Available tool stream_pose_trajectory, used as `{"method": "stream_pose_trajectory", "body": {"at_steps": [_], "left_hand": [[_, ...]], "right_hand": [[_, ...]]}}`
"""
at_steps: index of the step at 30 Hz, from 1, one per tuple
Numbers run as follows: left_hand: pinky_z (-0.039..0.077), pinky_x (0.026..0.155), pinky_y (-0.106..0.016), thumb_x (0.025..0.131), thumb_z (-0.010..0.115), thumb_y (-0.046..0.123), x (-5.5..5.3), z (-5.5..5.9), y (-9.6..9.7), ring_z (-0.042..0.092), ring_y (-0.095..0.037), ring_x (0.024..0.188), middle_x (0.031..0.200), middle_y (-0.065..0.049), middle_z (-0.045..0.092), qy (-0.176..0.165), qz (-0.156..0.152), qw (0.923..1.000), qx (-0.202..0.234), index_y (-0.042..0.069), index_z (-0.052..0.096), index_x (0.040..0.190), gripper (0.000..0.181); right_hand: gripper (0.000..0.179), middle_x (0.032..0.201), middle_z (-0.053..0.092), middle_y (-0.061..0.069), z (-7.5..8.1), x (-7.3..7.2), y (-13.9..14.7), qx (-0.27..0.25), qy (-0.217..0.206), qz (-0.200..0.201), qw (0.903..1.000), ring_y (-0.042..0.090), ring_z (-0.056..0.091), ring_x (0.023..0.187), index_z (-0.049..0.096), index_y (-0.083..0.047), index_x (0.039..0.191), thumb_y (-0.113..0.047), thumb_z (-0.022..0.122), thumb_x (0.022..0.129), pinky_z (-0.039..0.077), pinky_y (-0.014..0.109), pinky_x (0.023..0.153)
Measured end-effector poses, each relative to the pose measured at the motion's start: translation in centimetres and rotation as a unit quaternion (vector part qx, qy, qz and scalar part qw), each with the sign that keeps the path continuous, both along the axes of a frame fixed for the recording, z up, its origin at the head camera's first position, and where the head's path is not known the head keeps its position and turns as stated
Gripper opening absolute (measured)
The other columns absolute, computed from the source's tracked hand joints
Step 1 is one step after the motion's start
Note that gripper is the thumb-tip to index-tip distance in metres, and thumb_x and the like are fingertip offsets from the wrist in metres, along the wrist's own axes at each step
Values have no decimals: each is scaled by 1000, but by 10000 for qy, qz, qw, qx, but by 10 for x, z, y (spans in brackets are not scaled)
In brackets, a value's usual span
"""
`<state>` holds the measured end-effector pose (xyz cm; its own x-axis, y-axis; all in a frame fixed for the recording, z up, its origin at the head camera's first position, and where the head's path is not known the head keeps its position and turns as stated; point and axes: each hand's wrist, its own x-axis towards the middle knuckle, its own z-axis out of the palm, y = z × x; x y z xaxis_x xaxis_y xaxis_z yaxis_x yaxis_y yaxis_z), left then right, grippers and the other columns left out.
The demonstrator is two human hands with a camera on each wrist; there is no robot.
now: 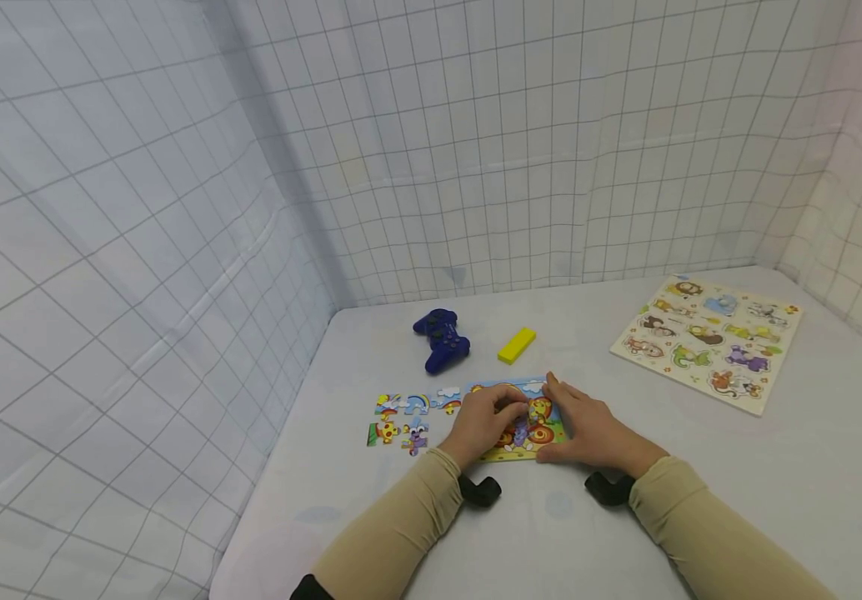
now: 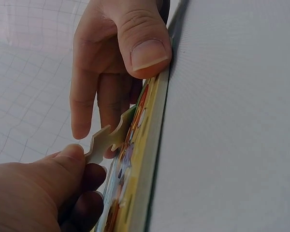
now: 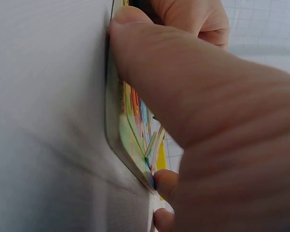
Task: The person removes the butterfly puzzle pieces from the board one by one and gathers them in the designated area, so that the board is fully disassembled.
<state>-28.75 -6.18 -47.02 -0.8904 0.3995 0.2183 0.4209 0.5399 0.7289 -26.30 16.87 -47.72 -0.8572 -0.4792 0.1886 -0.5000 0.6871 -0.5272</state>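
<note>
A thin jigsaw piece (image 2: 100,141) is pinched between the thumb and fingers of my left hand (image 1: 485,423). It stands tilted over the picture of the jigsaw board (image 1: 509,456), its lower end against or just above the surface; I cannot tell which. My right hand (image 1: 588,427) rests along the board's right side, its thumb (image 2: 149,55) on the near edge and fingers reaching toward the far corner. Colourful cartoon pieces show in the board. Left of it, several loose jigsaw pieces (image 1: 417,405) lie on the table. My left hand hides part of the board.
Behind the board lie a dark blue game controller (image 1: 442,340) and a yellow block (image 1: 517,344). A wooden animal puzzle board (image 1: 701,379) lies at the back right of the white table (image 1: 551,533). Grid-patterned cloth walls (image 1: 431,167) enclose the table's back and sides.
</note>
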Motion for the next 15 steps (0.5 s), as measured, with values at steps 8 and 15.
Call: {"method": "stream_pose_trajectory", "body": {"at_steps": [8, 15], "left_hand": [[52, 84, -21, 102, 67, 30, -1, -3, 0, 65, 2, 89, 100, 13, 75, 60, -39, 10000, 29, 22, 75, 111, 15], [52, 82, -22, 103, 65, 33, 2, -2, -3, 65, 1, 89, 101, 12, 75, 178, 81, 9997, 165, 24, 75, 112, 16]], "right_hand": [[127, 157, 46, 21, 2, 1, -1, -35, -18, 33, 10000, 47, 39, 145, 18, 7, 160, -60, 85, 77, 39, 64, 110], [126, 157, 45, 23, 3, 2, -1, -40, -21, 54, 10000, 48, 38, 146, 18, 9, 160, -58, 85, 77, 38, 64, 111]]}}
